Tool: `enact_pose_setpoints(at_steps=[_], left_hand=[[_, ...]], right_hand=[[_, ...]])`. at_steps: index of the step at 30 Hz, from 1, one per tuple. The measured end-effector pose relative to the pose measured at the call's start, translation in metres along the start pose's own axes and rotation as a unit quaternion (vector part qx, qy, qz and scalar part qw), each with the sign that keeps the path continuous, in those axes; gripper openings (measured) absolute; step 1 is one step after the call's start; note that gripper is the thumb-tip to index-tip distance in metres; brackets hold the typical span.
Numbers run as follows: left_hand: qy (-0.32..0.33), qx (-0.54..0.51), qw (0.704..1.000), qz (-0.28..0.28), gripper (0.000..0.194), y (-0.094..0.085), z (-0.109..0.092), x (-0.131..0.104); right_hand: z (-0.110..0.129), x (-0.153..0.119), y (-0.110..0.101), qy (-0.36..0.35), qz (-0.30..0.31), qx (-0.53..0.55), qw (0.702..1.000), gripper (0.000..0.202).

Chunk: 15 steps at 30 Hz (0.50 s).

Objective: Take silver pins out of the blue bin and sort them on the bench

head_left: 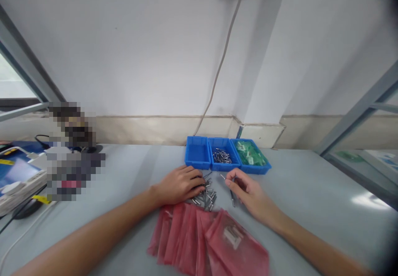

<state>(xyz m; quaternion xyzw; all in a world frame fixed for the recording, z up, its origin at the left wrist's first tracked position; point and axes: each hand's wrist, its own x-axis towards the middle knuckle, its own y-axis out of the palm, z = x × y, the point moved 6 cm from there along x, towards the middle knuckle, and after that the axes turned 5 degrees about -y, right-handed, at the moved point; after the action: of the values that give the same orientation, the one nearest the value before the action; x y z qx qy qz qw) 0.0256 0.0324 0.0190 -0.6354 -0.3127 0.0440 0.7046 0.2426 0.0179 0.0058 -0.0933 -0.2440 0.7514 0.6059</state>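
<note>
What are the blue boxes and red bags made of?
The blue boxes look like hard, smooth plastic: stiff, straight walls and even colour. The red bags look like thin plastic, probably soft: they wrinkle, and pale things show through one.

No readable text, label, brand, number or sign anywhere in view.
</note>
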Motion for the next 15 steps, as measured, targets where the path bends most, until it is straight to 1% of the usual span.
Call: enact_pose_setpoints(at_steps=[15], left_hand=[[0.0, -0.004, 1.0, -0.005, 0.031, -0.0006, -0.0002, -0.0001]], right_hand=[[-0.0036, 0.0004, 0.0007, -0.001, 0.002, 0.006, 1.0, 0.036]])
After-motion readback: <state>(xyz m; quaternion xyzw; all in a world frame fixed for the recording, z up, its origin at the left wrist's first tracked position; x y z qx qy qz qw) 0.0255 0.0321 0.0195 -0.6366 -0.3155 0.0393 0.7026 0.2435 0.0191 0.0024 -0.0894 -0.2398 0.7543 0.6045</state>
